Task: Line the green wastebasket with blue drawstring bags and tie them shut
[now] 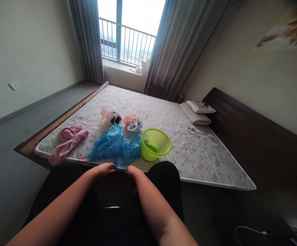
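A blue plastic bag (108,141) lies spread and crumpled over the near edge of the mattress. My left hand (105,168) is closed at its near edge, fingers pinching the plastic. A short way to the right, my right hand (133,170) pinches the same near edge. The plastic between the two hands hangs over the mattress rim. Touching the bag's right side is a green mesh basket (155,143), upright and open at the top. Behind the bag lie several crumpled clear and pink plastic bags (131,120), one with something black inside.
A pink towel (67,141) lies bunched at the left on the letter-printed mattress (186,153). Pillows (196,112) rest by the dark headboard (241,112). A white cable (249,228) shows at lower right. Grey curtains (179,44) flank a window with a railing.
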{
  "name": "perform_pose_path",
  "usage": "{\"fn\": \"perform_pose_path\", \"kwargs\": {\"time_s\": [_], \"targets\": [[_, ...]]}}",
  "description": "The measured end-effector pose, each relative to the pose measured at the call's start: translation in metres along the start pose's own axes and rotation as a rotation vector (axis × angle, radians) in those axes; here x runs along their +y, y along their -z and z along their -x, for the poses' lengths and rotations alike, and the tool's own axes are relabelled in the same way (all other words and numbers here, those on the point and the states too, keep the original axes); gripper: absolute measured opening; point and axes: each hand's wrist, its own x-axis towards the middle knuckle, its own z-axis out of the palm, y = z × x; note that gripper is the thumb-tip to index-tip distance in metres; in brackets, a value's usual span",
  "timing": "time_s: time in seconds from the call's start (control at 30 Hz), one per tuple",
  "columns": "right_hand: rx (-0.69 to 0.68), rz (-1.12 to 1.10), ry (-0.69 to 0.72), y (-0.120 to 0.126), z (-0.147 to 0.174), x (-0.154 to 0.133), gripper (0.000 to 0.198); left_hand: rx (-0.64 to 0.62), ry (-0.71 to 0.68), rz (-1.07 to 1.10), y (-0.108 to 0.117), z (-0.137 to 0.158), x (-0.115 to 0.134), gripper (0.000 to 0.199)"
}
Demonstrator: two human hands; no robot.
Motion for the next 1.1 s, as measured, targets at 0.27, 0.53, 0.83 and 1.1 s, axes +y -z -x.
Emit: {"fn": "perform_pose_path", "kwargs": {"time_s": [0.27,0.53,0.83,1.1], "targets": [[0.174,-0.687,0.201,0.048,0.011,-0.029,0.056,0.180,-0.180,0.190,0.001,-0.017,0.018,0.084],[0.060,-1.590,0.570,0.084,0.054,-0.030,0.047,0.373,-0.237,0.342,-0.005,-0.011,0.055,0.057],[0.356,-1.704,0.390,0.107,0.063,0.003,0.040,-0.123,0.018,0.726,0.025,0.009,0.047,0.106],[0.160,-1.703,0.509,0.103,0.069,0.001,0.043,0.556,-0.027,0.488,0.011,-0.009,0.039,0.077]]}}
